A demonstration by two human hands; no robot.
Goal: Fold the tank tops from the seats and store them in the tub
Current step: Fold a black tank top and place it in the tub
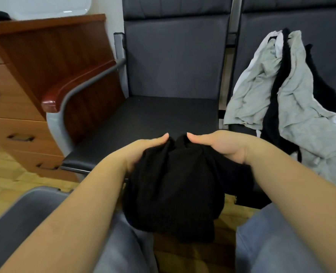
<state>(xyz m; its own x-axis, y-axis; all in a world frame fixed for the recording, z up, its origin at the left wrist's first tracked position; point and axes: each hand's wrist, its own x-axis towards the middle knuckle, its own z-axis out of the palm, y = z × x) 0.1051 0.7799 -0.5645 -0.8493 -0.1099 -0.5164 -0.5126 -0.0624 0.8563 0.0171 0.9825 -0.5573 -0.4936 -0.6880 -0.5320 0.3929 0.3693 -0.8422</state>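
A black tank top (pixel 173 192) hangs bunched between both hands above my knees, in front of the dark seat (pixel 143 119). My left hand (pixel 143 150) grips its upper left edge, thumb on top. My right hand (pixel 220 144) grips the upper right edge the same way. Both thumbs point toward each other, a small gap apart. A pile of grey, white and black tank tops (pixel 293 99) lies on the neighbouring seat at the right. A grey tub (pixel 19 215) shows its rim at the lower left, partly hidden by my left forearm.
A wooden drawer cabinet (pixel 15 107) stands at the left beside the seat's red-capped armrest (pixel 64 93). The floor is light wood. My legs in blue jeans fill the bottom of the view.
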